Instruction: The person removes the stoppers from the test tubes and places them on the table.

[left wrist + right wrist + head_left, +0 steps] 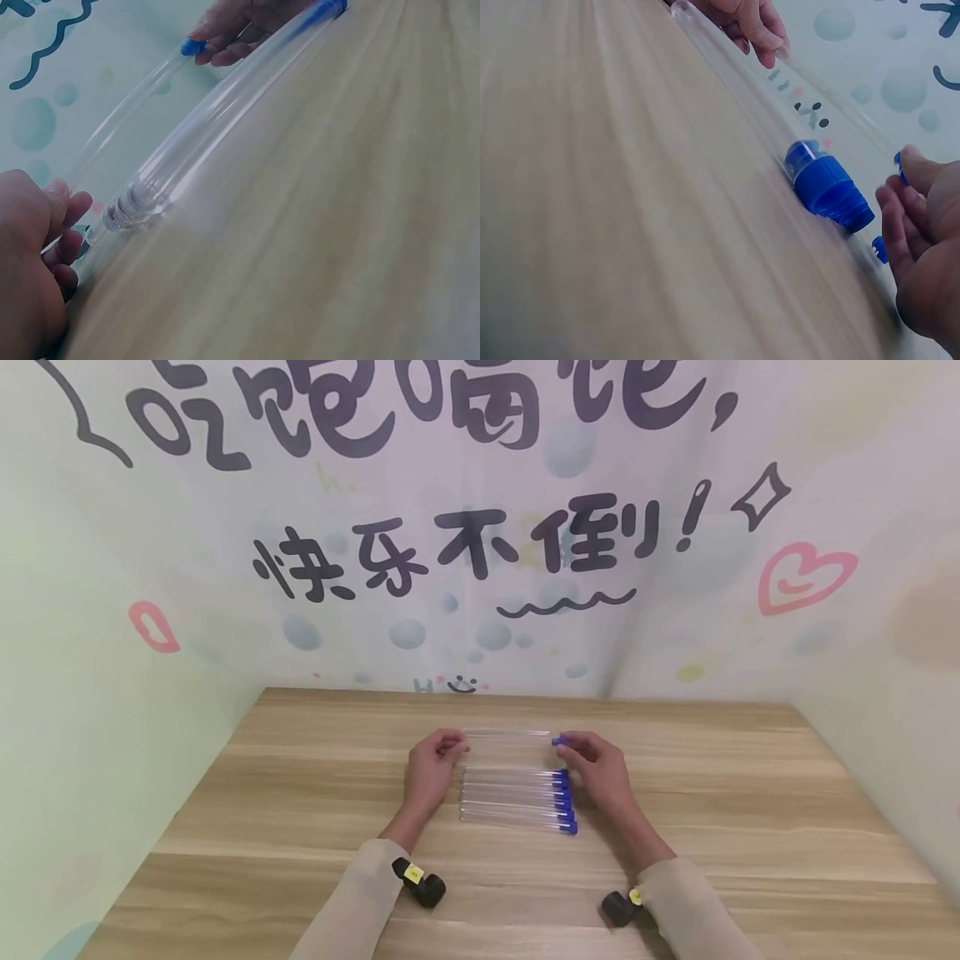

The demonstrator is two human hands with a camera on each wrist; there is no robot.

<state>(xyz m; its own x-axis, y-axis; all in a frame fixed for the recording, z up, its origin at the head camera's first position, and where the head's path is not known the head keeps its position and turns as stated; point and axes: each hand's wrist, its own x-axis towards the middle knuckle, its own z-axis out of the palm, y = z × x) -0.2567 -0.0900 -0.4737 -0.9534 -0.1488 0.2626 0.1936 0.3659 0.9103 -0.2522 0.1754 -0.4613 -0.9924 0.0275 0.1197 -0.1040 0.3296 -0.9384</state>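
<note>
My left hand pinches one end of a clear test tube, held level above the table. At the tube's other end, my right hand pinches a small blue cap between thumb and fingers. In the left wrist view the cap sits at or right by the tube's end; whether it is seated cannot be told. Nearer my body, several clear test tubes with blue caps lie side by side, caps to the right. Under my right fingers another blue piece shows, partly hidden.
A wood-grain table carries everything. Behind it stands a printed wall cloth with writing and drawings. Black wrist cameras sit on both sleeves, close above the tabletop.
</note>
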